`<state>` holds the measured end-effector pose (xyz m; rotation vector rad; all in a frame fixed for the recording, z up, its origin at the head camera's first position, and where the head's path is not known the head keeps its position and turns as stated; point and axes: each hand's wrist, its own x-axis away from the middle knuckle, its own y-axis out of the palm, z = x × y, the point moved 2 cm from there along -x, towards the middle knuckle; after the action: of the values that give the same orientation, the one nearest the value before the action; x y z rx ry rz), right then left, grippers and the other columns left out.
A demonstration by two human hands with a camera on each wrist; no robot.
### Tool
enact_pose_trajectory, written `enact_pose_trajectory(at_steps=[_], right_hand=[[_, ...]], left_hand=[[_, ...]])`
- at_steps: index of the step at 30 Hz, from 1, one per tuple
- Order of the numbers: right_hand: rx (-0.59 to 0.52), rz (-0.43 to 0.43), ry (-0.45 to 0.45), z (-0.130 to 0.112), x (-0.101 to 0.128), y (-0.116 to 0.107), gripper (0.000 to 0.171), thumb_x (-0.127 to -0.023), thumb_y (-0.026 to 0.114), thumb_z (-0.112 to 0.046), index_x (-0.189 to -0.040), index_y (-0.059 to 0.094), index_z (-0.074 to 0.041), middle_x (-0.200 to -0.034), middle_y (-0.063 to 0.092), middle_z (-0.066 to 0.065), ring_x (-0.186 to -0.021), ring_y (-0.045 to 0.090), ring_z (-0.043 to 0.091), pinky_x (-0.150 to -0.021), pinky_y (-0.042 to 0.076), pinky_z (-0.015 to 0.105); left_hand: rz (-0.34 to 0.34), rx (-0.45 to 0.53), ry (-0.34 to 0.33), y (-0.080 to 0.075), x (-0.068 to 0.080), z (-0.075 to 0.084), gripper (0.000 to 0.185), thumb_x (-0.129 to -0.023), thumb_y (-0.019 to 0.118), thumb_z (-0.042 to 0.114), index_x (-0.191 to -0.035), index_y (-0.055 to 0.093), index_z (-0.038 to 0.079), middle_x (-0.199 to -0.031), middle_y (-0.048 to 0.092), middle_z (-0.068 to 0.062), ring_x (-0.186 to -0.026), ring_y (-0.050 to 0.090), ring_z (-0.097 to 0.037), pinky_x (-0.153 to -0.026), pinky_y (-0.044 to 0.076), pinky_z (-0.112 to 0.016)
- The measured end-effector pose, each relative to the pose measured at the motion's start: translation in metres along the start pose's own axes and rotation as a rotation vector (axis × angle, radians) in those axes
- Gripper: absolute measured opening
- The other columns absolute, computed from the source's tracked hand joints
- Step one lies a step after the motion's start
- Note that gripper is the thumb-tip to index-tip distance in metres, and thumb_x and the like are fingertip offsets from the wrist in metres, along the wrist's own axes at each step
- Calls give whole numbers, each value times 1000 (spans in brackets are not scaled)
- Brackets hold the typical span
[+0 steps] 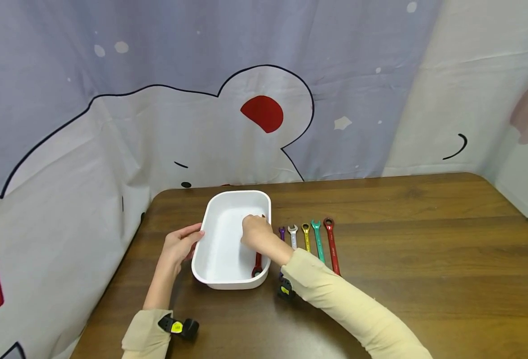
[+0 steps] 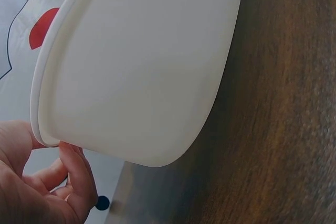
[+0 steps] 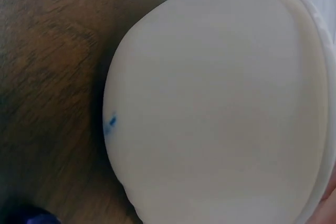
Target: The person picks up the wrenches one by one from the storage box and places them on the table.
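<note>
A white plastic tray (image 1: 221, 244) stands on the left part of the table. My left hand (image 1: 180, 244) pinches its left rim, thumb on top; the left wrist view shows the fingers (image 2: 79, 177) curled under the lip. Inside the tray, along its right wall, is a red wrench (image 1: 258, 262). My right hand (image 1: 257, 233) reaches over the right rim and holds this wrench by its middle, fingers curled. The hand covers much of the shaft; both ends peek out. In the right wrist view the tray's outer wall (image 3: 220, 103) hides most of that hand.
Right of the tray a row of wrenches lies on the wooden table (image 1: 425, 259): purple (image 1: 282, 233), silver (image 1: 293, 234), yellow (image 1: 306, 235), green (image 1: 319, 242) and red (image 1: 333, 247). The right forearm covers their near ends. A patterned curtain (image 1: 358, 75) hangs behind.
</note>
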<state>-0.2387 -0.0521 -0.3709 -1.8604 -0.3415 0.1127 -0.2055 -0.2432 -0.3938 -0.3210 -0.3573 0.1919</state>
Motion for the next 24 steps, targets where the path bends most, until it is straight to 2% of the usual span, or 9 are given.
enact_pose_trajectory(at_steps=[5,11,17,24], right_hand=[[42,16,19,-2,0,2,16,-83,64,-11,-94,64,1,-88,68,13,-78,65,24,-65,54,34],[82,30,65,-5,-2,4,20,-83,65,-13,-98,62,1,-91,69,14,-84,66,25,-71,55,35],[120,16,71,-5,-2,7,18,-85,63,-12,-99,62,-1,-90,68,12,-80,65,23,-65,54,34],[86,12,47,-6,-1,8,18,-85,61,-7,-102,61,0,-95,69,13,-87,67,27,-70,55,37]], left_hand=[[-1,3,-1,0,0,0,44,-92,63,26,-133,58,11,-109,66,-4,-78,58,-6,-64,48,-21],[-3,15,8,0,-1,0,44,-92,64,25,-133,58,10,-98,67,2,-75,59,-5,-62,48,-21],[-5,25,12,1,-1,-1,45,-92,64,24,-133,57,8,-92,67,3,-72,59,-4,-59,49,-20],[-7,28,18,1,-1,-1,45,-92,63,24,-133,57,8,-95,67,2,-73,59,-4,-61,49,-20]])
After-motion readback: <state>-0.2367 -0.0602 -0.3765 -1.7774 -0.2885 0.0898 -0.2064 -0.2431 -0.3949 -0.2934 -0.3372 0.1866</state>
